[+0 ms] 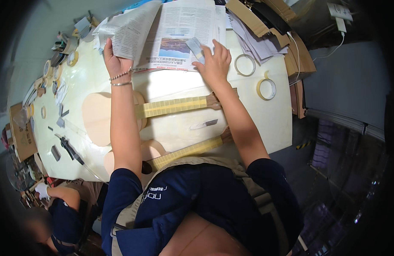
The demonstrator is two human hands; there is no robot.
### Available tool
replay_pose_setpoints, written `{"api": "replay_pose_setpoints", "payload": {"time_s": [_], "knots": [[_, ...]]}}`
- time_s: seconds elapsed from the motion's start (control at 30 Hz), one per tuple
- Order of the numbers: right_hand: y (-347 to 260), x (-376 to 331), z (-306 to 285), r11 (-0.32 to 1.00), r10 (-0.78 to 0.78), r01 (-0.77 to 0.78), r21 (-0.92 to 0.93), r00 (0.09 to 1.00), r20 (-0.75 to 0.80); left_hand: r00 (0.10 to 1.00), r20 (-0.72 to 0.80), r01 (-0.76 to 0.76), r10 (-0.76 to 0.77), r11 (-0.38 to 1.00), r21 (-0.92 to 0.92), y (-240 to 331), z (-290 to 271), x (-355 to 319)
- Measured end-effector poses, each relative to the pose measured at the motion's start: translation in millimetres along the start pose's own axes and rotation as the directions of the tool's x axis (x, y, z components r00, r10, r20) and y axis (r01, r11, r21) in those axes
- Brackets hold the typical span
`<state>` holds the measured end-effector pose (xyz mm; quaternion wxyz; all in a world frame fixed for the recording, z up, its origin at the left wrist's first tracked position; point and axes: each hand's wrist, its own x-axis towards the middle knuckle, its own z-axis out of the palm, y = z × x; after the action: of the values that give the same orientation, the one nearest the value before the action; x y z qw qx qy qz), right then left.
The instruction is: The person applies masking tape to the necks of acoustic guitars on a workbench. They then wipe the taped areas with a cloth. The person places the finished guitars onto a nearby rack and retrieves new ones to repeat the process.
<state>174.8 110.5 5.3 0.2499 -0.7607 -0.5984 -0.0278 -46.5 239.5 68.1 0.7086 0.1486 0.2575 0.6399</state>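
My left hand grips the folded edge of a newspaper spread at the far side of the white table. My right hand lies on the newspaper's lower right part and holds a small grey-and-white block between its fingers. Under my forearms lie two unfinished pale wooden guitars: one with a neck wrapped in yellowish masking tape, and a nearer one with its neck taped the same way. A small knife rests between the two necks.
Two rolls of tape lie right of my right hand. Cardboard pieces and papers pile at the far right. Tools and tape rolls line the left edge. Another person sits at lower left.
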Motion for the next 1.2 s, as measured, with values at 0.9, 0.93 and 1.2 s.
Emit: {"api": "replay_pose_setpoints", "payload": {"time_s": [0.9,0.93,1.2], "knots": [[-88,-214,-90,0.582,-0.399,-0.538,0.609,0.464,0.791,0.921,0.346,-0.316,0.179,-0.179,0.932,77,-98,-371],[-88,-208,-86,0.644,-0.341,-0.329,0.690,0.684,0.644,0.935,0.311,-0.210,0.168,-0.444,0.871,97,-116,-369],[-64,-182,-33,0.843,-0.380,0.026,0.538,0.737,0.559,0.994,0.009,0.065,0.106,-0.670,0.740,76,-158,-311]]}}
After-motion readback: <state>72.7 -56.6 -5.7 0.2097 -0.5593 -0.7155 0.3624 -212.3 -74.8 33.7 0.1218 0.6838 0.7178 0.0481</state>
